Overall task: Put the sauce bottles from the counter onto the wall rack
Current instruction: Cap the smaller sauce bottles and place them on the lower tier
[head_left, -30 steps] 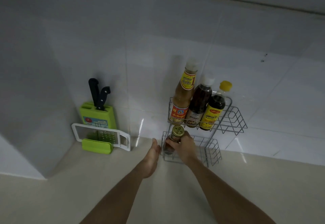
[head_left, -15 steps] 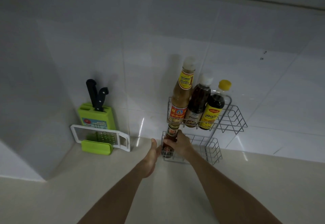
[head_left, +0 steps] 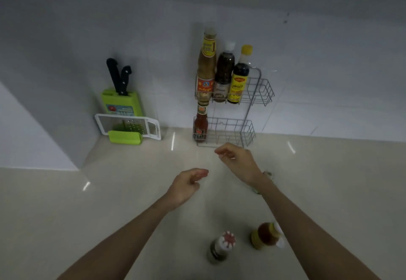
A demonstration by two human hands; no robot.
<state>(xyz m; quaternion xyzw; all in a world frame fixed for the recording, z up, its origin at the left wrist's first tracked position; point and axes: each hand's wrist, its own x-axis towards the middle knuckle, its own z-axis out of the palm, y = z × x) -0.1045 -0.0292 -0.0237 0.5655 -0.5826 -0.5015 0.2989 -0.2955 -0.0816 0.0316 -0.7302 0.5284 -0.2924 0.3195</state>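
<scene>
Sauce bottles on the counter: two stand near the person, one with a red and white cap (head_left: 222, 246) and one round brown one (head_left: 267, 234), waiting for their turn.
Small red bottle (head_left: 200, 123): it stands up at the left end of the bottom shelf, so there is room beside it.
Wall rack (head_left: 256, 95): three tall bottles fill the left part of the top shelf, side by side so they do not tip.
Left hand (head_left: 186, 184): fingers loosely curled, holding nothing, over the counter (head_left: 109, 192).
Right hand (head_left: 239, 161): empty too, fingers apart, just in front of the bottom shelf.
Next, I think: reach for a counter bottle.
</scene>
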